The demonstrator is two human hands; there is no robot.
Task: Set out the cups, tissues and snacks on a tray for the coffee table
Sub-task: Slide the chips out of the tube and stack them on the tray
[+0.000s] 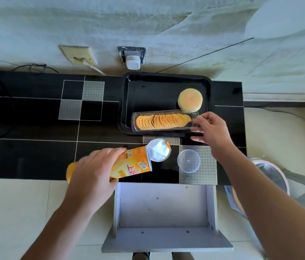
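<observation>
The tray [166, 81] sits at the far edge of the black table [35, 113], at about 12 o'clock from the person. On it, a round bun [190, 99] lies toward 2 o'clock, and a clear chip sleeve [163, 121] full of stacked chips lies along the near rim.

The right hand [211, 131] is at the sleeve's right end, fingers curled loosely around it; whether they pinch the plastic or only touch it is hard to tell, since the sleeve is transparent. It seems placed there to square the sleeve along the rim.

The left hand [93, 169] is wrapped firmly around the can [129, 162], held on its side at 8 o'clock from the tray with the foil flap [159, 150] open, most likely because the sleeve came out of it.

A clear lid [188, 161] lies on the table just beside the can's mouth. No cups or tissues are on the tray yet.
</observation>
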